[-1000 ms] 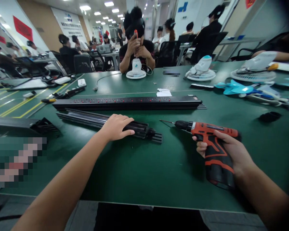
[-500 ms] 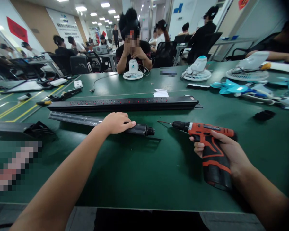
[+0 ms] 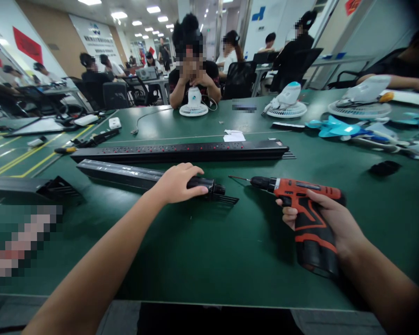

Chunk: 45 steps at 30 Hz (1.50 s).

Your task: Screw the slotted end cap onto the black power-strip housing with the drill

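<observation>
My left hand (image 3: pixel 180 182) grips a long black bar (image 3: pixel 122 174) near its right end, fingers over the far side and thumb on the near side. A round ribbed black fitting (image 3: pixel 219 189) and thin dark prongs (image 3: pixel 226 199) stick out at that end. My right hand (image 3: pixel 330 216) is wrapped around the handle of an orange and black cordless drill (image 3: pixel 305 193). The drill's long thin bit (image 3: pixel 239 178) points left, apart from the bar's end. Behind the bar lies a long black power strip (image 3: pixel 181 151) with a row of red-marked sockets.
On the left rests another dark bar (image 3: pixel 14 187). A black piece (image 3: pixel 384 168) sits at the right, with blue fan blades (image 3: pixel 338 126) behind it. White fans (image 3: pixel 287 101) stand at the back. Across the green table (image 3: pixel 209 256) a person (image 3: pixel 194 70) sits behind a small fan (image 3: pixel 194 106).
My left hand has shifted slightly right, its thumb and fingers spread wider around the bar. The bar has turned, and more of its prongs show. The drill has barely moved.
</observation>
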Tool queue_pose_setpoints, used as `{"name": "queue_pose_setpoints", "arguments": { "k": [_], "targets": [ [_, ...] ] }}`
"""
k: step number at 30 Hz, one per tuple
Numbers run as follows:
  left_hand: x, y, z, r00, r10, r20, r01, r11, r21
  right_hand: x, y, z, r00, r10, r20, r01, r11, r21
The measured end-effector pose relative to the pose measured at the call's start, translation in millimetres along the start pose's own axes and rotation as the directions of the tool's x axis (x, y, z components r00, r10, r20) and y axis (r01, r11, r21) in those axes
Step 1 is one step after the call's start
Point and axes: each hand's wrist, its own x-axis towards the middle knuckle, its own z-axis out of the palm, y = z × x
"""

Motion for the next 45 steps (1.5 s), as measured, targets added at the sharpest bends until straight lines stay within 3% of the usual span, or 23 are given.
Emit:
{"name": "queue_pose_setpoints", "arguments": {
  "k": [3, 9, 14, 26, 32, 45],
  "targets": [
    [-2.3, 18.8, 5.6, 0.999, 0.039, -0.014, -0.039, 0.999, 0.004, -0.8, 0.5, 4.1, 1.0, -0.013, -0.021, 0.013, 1.0, -0.003],
    [8.5, 39.6, 19.3, 0.999, -0.035, 0.024, 0.034, 0.998, 0.055, -2.8, 0.4, 8.9, 0.998, -0.03, -0.047, 0.029, 0.999, -0.019],
    [13.3, 40.1, 24.7, 0.997, -0.077, -0.013, 0.077, 0.994, 0.077, -1.6, 0.8, 7.1, 0.999, -0.031, -0.043, 0.03, 0.999, -0.019],
    [15.6, 38.5, 24.0, 0.999, -0.032, -0.012, 0.033, 0.997, 0.071, -4.4, 0.7, 8.2, 0.998, -0.009, -0.066, 0.008, 1.0, -0.019],
    [16.1, 40.2, 22.3, 0.999, -0.038, -0.007, 0.038, 0.995, 0.088, -4.2, 1.1, 7.6, 0.995, 0.078, -0.068, -0.082, 0.995, -0.051],
    [18.0, 36.5, 26.6, 1.0, -0.016, -0.021, 0.019, 0.993, 0.115, -4.5, 0.1, 9.6, 0.997, 0.019, -0.07, -0.02, 1.0, -0.012]
  ]
}}
